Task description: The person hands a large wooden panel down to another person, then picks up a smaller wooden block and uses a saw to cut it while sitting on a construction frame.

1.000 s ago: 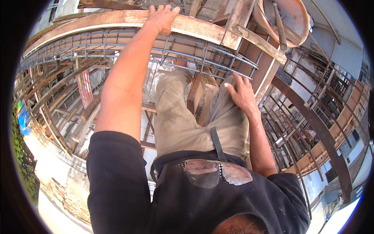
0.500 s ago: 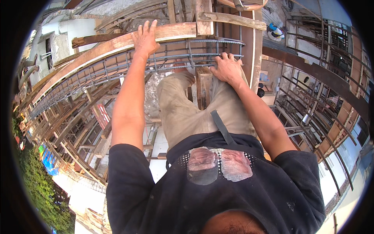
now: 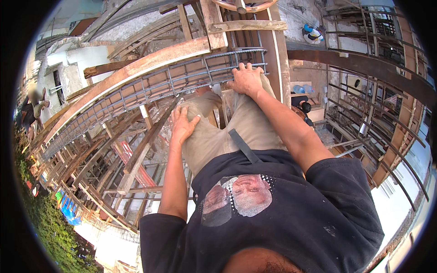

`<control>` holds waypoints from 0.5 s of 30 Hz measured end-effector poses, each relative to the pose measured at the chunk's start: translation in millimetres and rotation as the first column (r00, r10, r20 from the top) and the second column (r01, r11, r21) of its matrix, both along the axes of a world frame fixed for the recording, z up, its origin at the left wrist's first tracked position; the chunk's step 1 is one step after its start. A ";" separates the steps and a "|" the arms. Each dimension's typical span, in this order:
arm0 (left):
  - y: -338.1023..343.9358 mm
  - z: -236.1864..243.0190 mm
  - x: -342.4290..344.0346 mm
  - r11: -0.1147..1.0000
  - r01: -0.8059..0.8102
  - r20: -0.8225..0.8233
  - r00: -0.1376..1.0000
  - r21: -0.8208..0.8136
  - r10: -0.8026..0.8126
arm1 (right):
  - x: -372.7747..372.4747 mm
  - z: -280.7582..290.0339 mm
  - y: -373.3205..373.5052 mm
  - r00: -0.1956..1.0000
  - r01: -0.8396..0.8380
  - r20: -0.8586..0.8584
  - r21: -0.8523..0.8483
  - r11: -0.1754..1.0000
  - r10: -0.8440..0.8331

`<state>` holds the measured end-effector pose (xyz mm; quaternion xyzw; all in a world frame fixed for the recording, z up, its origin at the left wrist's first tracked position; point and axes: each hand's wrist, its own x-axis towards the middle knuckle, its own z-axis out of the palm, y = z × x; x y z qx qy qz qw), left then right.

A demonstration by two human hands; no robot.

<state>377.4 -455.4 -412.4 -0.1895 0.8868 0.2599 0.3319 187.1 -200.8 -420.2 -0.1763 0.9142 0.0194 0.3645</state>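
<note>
My left hand [image 3: 183,123] rests by the left knee of my khaki trousers [image 3: 248,120], fingers apart and holding nothing. My right hand [image 3: 247,81] lies over my right knee, close to the end of a long rebar cage [image 3: 170,81]. Its fingers are spread and slightly bent; whether the tips touch the steel bars I cannot tell. The cage runs from in front of me to the far left, along a wooden formwork board [image 3: 136,68].
Timber props and beams [image 3: 136,157] stand below on the left. A dark beam [image 3: 355,63] crosses to the right. Co-workers show at the far left [image 3: 33,111], below right [image 3: 301,105] and far right [image 3: 313,34]. A short plank [image 3: 248,26] lies across the formwork ahead.
My left hand has left the formwork board and come back to my left knee. The right hand stays at the right knee. The view has shifted, and more of the co-workers shows.
</note>
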 end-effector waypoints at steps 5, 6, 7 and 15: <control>18.1 0.8 6.4 0.984 -0.071 0.010 0.997 -0.164 0.074 | 1.0 -1.6 3.8 1.000 0.020 -0.014 -0.020 1.000 -0.020; 19.7 0.5 5.5 0.974 -0.117 0.025 0.992 -0.192 0.124 | 1.2 -2.2 3.7 0.999 0.022 -0.023 -0.025 0.999 -0.023; 21.0 0.2 4.3 0.962 -0.161 0.037 0.984 -0.220 0.174 | 1.5 -2.6 3.7 1.000 0.027 -0.013 -0.029 0.999 -0.027; 27.7 12.2 -5.6 0.948 -0.188 0.089 0.972 -0.258 0.217 | -6.0 3.5 25.7 0.971 0.207 0.163 -0.213 0.955 -0.174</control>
